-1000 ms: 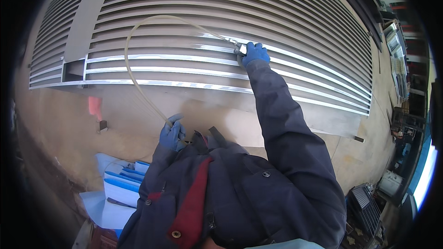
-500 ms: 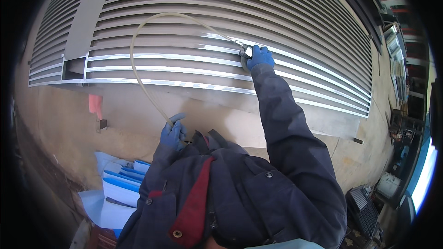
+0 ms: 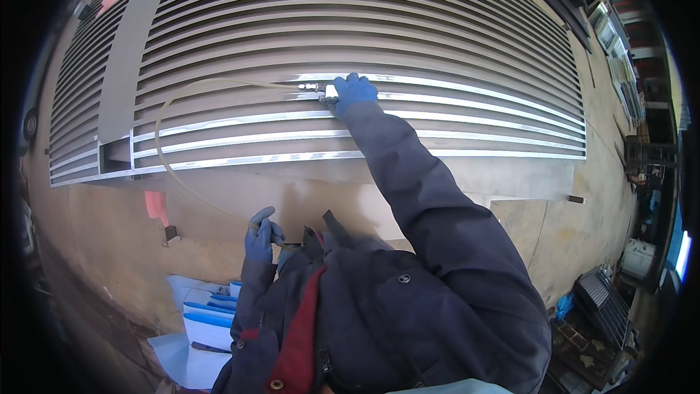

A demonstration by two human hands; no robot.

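1. Gripping a small nozzle point(image 3: 321, 90), right hand point(image 3: 355, 92) is clamped on it against the slats point(image 3: 437, 44).
2. Left hand point(image 3: 260, 237) is closed around the hose point(image 3: 169, 168), near the chest.
3. Hose looks light and limp; hold the rigid nozzle.

Both hands wear blue rubber gloves: the left hand point(image 3: 261, 236), the right hand point(image 3: 354, 92). Long dark navy jacket sleeves cover both arms. Beside the jacket's small round button, a red lining strip runs down the front.
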